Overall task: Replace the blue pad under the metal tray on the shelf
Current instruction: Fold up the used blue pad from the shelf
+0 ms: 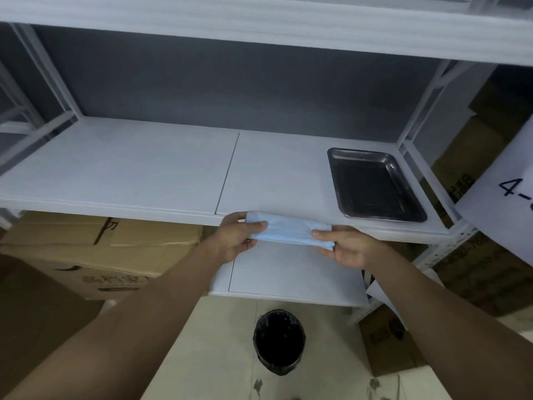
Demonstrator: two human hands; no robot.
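A folded light-blue pad [288,230] hangs in the air just in front of the white shelf's [144,168] front edge. My left hand [236,238] grips its left end, thumb on top. My right hand [346,246] grips its right end the same way. The metal tray [375,184] is empty and sits directly on the shelf at the right end, up and to the right of my hands. No pad shows under the tray.
A black-lined bin [279,342] stands on the floor below my hands. Cardboard boxes [95,249] fill the space under the shelf at left, and more stand at right. A lower white shelf [288,275] juts out. A white sheet [504,197] marked "4-" hangs at right.
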